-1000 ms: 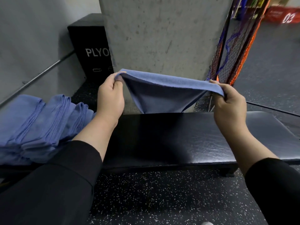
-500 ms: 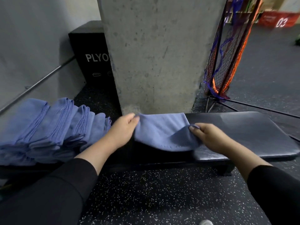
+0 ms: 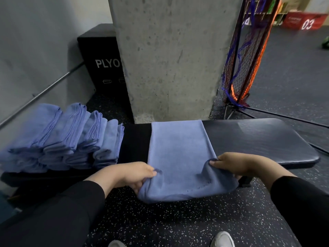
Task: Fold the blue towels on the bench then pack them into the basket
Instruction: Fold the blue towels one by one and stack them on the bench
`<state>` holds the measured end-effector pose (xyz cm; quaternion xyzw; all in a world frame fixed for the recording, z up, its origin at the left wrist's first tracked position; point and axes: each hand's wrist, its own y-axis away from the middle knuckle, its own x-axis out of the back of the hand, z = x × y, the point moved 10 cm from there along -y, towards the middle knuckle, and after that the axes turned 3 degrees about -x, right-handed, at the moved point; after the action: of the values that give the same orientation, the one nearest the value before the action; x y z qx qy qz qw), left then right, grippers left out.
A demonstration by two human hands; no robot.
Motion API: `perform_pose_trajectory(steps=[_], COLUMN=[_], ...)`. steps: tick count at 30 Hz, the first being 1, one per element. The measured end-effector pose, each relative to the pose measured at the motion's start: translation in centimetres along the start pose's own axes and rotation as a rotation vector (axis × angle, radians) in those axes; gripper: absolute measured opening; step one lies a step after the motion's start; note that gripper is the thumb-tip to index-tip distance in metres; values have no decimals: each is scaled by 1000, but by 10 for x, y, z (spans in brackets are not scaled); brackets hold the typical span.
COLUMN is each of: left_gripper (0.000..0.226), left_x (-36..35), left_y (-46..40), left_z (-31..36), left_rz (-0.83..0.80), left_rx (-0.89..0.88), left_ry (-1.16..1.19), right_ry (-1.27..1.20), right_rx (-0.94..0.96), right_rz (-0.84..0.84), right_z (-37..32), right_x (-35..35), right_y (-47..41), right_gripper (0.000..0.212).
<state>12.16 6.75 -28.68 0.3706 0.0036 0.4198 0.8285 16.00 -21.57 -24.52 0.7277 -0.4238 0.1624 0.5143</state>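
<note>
A blue towel [image 3: 179, 154] lies spread flat across the black padded bench [image 3: 267, 139], its near end hanging over the front edge. My left hand [image 3: 131, 175] grips the towel's near left corner. My right hand [image 3: 238, 164] pinches its near right corner. Several folded blue towels [image 3: 67, 138] lean in a row on the bench's left end. No basket is in view.
A concrete pillar [image 3: 170, 57] rises just behind the bench. A black plyo box [image 3: 99, 57] stands behind it to the left. An orange and blue net [image 3: 243, 59] hangs at the right. Speckled rubber floor [image 3: 160, 225] and my shoes lie below.
The towel, held up stretched between both hands a second ago, came down onto the bench. Both hands have drawn back to its near corners at the front edge.
</note>
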Motion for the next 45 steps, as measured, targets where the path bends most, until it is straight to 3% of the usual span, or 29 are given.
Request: perform_pose_trajectory(steps=[2,4,9,12,14,18,24,37,40,43,45], left_gripper=[25,26,32,38,36,30,37,26,30,30,32], left_x=[-9,0,72,114,125,129,105,56,50,67,82], left_y=[7,4,-15,-12,-15,-40,-77,-37,-24,-9,0], left_z=[1,14,45,54,63,65,59,65,67,75,81], left_rz=[-85,-17,495,842,946,930,715,549,522,554,598], left_rx=[22,-34,-272,-284,-276,-245,-196,-156,-200,-352,-457], left_ry=[29,68,314,130,1,-163,-525,-844,-748,-354,-45], right_ry=[-139,-188,-386,-395,-398,-310,-80,166,149,84,-192], right_rx=[18,104,255,259,248,245,189,107,101,170,236], right_rz=[-60,18,489,661,696,632,527,355,296,280,280], right_z=[-1,-7,-27,-38,-44,-56,-53,-39,-34,-31,-27], right_x=[-4,8,64,81,83,65,36,19,18,26,36], right_y=[6,0,-19,-32,-46,-75,-99,-53,-42,-36,-34], right_gripper=[38,43,45,43,41,40,37,40,42,43,39])
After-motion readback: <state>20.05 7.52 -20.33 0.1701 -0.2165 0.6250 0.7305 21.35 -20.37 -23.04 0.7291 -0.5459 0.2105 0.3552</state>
